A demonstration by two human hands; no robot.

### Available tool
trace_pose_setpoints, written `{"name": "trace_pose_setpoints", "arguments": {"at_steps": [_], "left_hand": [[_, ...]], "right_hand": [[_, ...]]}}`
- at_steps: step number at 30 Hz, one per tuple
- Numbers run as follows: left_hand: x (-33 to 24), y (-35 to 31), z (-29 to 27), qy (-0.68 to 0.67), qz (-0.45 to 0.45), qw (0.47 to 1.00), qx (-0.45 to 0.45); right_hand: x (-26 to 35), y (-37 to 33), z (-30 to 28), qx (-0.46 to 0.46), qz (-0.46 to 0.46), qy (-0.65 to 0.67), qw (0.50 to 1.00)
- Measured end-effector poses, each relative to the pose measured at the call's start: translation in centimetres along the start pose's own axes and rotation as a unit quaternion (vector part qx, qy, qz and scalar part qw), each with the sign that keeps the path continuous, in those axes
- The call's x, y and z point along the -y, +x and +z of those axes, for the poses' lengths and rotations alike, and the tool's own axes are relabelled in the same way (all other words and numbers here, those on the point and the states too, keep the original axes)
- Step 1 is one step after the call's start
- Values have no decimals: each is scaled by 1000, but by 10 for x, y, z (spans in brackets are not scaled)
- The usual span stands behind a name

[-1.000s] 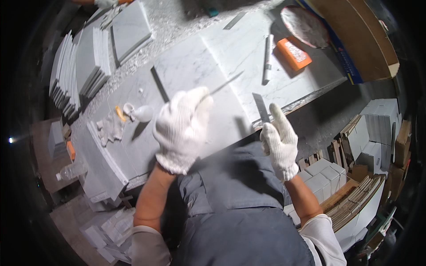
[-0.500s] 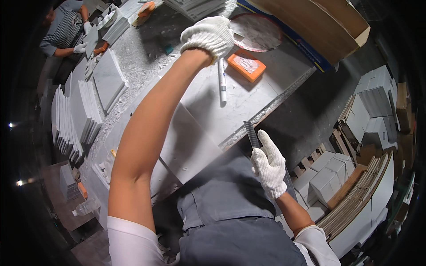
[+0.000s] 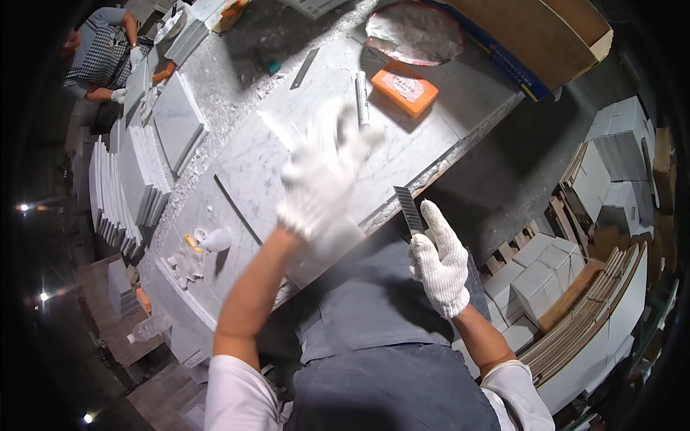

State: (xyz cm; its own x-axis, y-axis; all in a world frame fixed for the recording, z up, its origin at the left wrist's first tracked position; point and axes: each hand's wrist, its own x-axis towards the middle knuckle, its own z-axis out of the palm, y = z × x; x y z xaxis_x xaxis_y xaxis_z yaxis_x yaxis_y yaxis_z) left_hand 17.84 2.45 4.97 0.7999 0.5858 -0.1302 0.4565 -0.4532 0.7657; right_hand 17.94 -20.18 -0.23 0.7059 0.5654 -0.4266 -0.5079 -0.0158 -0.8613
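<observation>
My right hand (image 3: 440, 267), in a white knit glove, pinches a dark snap-off cutter blade (image 3: 407, 208) upright beside the table's near edge. My left hand (image 3: 320, 169), also gloved, is smeared by motion above the marble slabs (image 3: 251, 169); its fingers and anything in them cannot be made out. Just beyond it lie a white marker pen (image 3: 361, 99) and an orange block with a pale label (image 3: 405, 88). A round dish of whitish paste (image 3: 417, 34) stands behind the block. On the slab to the left rests a narrow, flat grey strip (image 3: 304, 69).
At the far right of the table lies an open cardboard carton (image 3: 528, 43). Stacked tiles (image 3: 136, 176) and a white bottle (image 3: 214, 239) are on the left. A co-worker (image 3: 104, 54) handles a tile at far left. Wrapped boxes (image 3: 543, 266) stand to the right.
My left hand has come back from the paste dish toward me, uncovering the dish and the grey strip. My right hand keeps its grip on the blade. The view has shifted slightly.
</observation>
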Motion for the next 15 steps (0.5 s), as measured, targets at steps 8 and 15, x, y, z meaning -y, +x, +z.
{"name": "trace_pose_setpoints", "arguments": {"at_steps": [8, 15], "left_hand": [[23, -93, -7, -310, -175, 918, 176], [87, -146, -15, 205, 222, 952, -48]], "right_hand": [[-16, 2, 16, 104, -167, -148, 969], [-12, 6, 15, -20, -142, -162, 976]]}}
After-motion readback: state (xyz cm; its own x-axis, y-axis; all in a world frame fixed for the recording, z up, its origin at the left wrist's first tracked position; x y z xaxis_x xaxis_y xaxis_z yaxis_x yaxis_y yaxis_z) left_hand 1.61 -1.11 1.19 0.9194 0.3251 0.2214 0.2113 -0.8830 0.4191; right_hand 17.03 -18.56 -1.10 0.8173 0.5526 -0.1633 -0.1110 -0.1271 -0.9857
